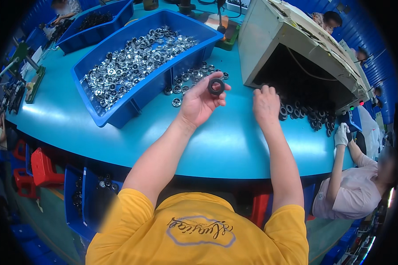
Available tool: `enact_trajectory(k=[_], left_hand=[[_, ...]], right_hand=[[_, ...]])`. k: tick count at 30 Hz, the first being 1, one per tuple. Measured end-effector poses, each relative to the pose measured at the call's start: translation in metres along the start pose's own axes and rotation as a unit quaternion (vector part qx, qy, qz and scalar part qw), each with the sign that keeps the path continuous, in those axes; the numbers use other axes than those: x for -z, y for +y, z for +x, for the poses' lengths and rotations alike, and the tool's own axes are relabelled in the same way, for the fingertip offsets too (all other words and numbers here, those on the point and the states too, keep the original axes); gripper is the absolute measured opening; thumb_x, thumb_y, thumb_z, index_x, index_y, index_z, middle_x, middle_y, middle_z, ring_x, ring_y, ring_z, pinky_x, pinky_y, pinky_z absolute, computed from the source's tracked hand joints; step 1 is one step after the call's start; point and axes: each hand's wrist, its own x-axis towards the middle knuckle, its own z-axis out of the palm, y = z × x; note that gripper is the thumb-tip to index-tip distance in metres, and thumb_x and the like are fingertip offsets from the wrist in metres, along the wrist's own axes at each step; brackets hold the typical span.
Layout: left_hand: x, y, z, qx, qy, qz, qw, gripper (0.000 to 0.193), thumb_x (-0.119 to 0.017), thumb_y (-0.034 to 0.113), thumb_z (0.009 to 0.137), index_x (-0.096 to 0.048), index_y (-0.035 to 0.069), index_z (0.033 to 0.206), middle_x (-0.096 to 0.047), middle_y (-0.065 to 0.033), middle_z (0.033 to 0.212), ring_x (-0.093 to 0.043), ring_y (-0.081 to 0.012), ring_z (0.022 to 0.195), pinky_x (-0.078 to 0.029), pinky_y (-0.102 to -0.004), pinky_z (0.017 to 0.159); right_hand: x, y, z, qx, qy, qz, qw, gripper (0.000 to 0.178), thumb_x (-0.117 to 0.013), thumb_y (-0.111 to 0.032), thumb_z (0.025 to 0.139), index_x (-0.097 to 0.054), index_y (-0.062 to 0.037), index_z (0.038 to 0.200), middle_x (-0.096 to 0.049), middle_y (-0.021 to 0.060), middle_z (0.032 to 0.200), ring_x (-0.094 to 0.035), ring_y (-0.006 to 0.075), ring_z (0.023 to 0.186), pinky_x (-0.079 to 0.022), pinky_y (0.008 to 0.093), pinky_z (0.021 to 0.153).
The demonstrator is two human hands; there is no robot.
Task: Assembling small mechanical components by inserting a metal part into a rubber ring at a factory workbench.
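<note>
My left hand (200, 101) is closed on a black ring (216, 86), which it holds up above the teal table between thumb and fingers. Loose shiny metal parts (177, 89) with dark centres lie behind that hand. Farther right, my right hand (266, 105) reaches down by the opening of a cream metal box, its fingers bent and closed together. What its fingertips hold, if anything, is hidden. Black rings (314, 117) are heaped beside it, spilling out of the dark opening onto the table.
A big blue bin (132, 108) full of shiny metal parts stands at left, another blue bin (93, 37) behind it. The cream metal box (296, 31) stands at right. A gloved co-worker (349, 185) sits at the right edge. Red stools (46, 168) stand lower left.
</note>
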Motion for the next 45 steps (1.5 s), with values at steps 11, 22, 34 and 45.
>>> enact_trajectory(k=[11,22,34,45], left_hand=[[-0.002,-0.010,0.000,0.074,-0.020,0.045,0.996,0.047,-0.039,0.031,0.110,-0.047,-0.002,0.143,-0.064,-0.0219,0.114,-0.067,-0.0218,0.089,-0.060,-0.0351,0.078],[-0.001,-0.013,0.001,0.073,-0.036,0.051,0.995,0.045,-0.040,0.030,0.110,-0.049,-0.002,0.139,-0.065,-0.0203,0.111,-0.067,-0.0224,0.090,-0.059,-0.0375,0.079],[-0.028,-0.019,-0.007,-0.139,0.003,0.543,0.828,0.062,-0.089,0.009,0.074,-0.063,0.003,0.129,-0.057,-0.0048,0.115,-0.061,-0.0170,0.108,-0.054,-0.0318,0.092],[-0.027,-0.022,-0.007,-0.109,0.018,0.567,0.816,0.058,-0.088,0.004,0.072,-0.065,0.003,0.125,-0.056,-0.0059,0.120,-0.061,-0.0183,0.110,-0.053,-0.0319,0.095]], right_hand=[[-0.049,-0.052,0.054,0.005,-0.006,0.303,0.953,0.048,-0.064,-0.018,0.086,-0.060,-0.0107,0.133,-0.058,0.0121,0.139,-0.054,0.0345,0.128,-0.048,0.0435,0.102],[-0.030,-0.046,0.045,-0.022,-0.044,0.350,0.935,0.037,-0.070,-0.019,0.082,-0.070,-0.0097,0.118,-0.065,0.0169,0.113,-0.065,0.0371,0.104,-0.054,0.0453,0.089],[0.037,-0.036,-0.011,-0.207,-0.085,0.763,0.606,0.039,-0.072,-0.010,0.089,-0.064,0.0025,0.125,-0.069,0.0092,0.104,-0.067,0.0129,0.091,-0.054,0.0283,0.084],[0.031,-0.041,-0.014,-0.204,-0.121,0.836,0.494,0.040,-0.069,-0.009,0.089,-0.063,0.0026,0.126,-0.067,0.0116,0.109,-0.067,0.0165,0.101,-0.052,0.0294,0.092]])
